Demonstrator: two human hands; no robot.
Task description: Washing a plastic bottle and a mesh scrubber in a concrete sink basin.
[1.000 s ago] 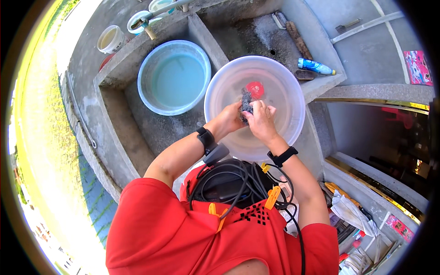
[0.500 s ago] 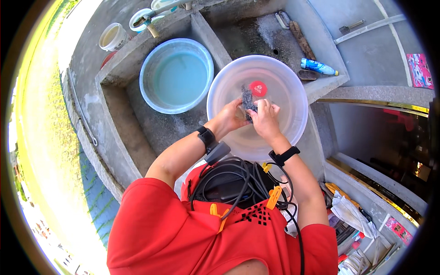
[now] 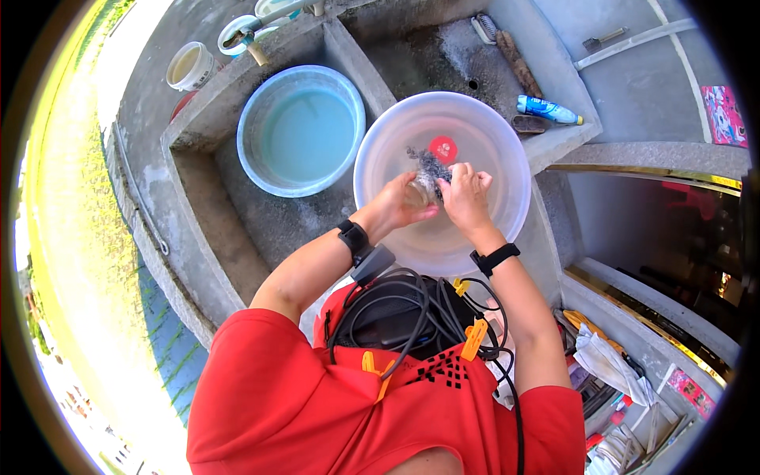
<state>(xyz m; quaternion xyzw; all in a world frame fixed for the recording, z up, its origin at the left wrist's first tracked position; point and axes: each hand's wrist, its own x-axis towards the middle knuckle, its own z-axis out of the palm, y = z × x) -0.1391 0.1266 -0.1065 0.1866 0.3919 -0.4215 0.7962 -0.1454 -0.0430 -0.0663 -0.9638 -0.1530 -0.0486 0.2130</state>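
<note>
I see a fuzzy grey bundle (image 3: 432,167) slanting toward eleven o'clock from the right hand (image 3: 469,199), pinching it; left hand's (image 3: 397,203) grip unclear.

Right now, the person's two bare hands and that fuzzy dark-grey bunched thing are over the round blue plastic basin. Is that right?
Not quite: the head view shows the left hand, right hand and fuzzy dark-grey bunched thing over the round, translucent whitish plastic basin, not the round blue plastic basin.

Daylight bleaches the ground (image 3: 87,237) far left of the fingers (image 3: 465,177), the opening (image 3: 661,233) to their right is dim, outer edges bend
</note>
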